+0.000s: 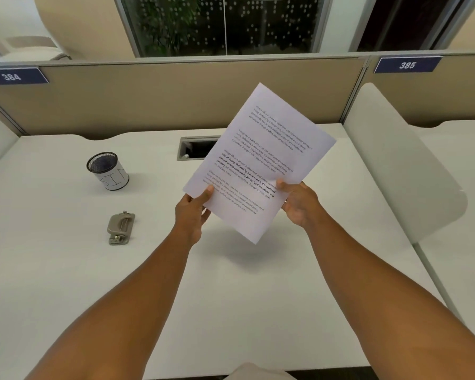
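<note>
Paper (261,160) held in both hands above the table (66,270)

Printed paper, with several blocks of text and one in bold, hangs in the air over the middle of the table, tilted so that its top corner leans away to the right. It casts a soft shadow on the table below. The left hand (192,215) pinches the sheet's lower left edge, thumb on the printed face and fingers curled underneath. The right hand (299,204) grips the lower right edge the same way, thumb on top. A black mesh cup (107,171) wrapped in a white label stands on the far left part of the table. A grey metal hole punch (121,227) lies on the table's left side, nearer the person. A cable slot (195,148) is cut into the table's far middle, partly hidden behind the sheet.
</note>
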Demonstrator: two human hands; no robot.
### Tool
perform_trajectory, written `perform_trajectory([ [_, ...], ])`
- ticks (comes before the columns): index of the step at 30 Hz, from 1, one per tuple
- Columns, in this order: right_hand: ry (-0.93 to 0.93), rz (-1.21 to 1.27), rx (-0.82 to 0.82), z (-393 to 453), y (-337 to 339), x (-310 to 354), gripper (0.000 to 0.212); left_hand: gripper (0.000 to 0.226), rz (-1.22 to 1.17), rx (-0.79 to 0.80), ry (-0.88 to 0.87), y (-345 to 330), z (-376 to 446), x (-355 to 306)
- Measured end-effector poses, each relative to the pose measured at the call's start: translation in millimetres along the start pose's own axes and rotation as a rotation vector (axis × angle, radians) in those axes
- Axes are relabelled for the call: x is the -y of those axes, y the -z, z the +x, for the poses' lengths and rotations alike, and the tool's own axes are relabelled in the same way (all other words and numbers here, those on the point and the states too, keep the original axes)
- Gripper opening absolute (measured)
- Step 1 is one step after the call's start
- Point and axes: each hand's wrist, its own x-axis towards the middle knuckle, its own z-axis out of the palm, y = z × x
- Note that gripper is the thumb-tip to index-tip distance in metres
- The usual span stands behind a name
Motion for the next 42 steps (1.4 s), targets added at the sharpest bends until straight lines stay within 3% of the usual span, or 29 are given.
perform_trajectory([
  [5,-0.067,0.085,0.022,1,-11,-11,0.04,0.038,-0.061,0.075,-0.039,-17,-3,2],
  [10,-0.098,0.047,0.01,4,-15,-13,0.038,0.041,-0.067,0.045,-0.053,-19,-1,2],
  [19,-0.068,-0.05,-0.049,11,19,-7,0.042,0.032,0.206,0.055,-0.119,15,14,-23],
  [27,-0.092,-0.315,-0.082,10,43,-4,0.036,0.041,0.416,0.082,-0.129,48,22,-34],
  [33,-0.133,-0.528,-0.022,7,41,-6,0.038,0.029,0.537,0.099,-0.132,53,21,-27],
  [42,0.093,-0.68,-0.05,3,36,-7,0.029,0.031,0.584,0.111,-0.234,41,14,-26],
])
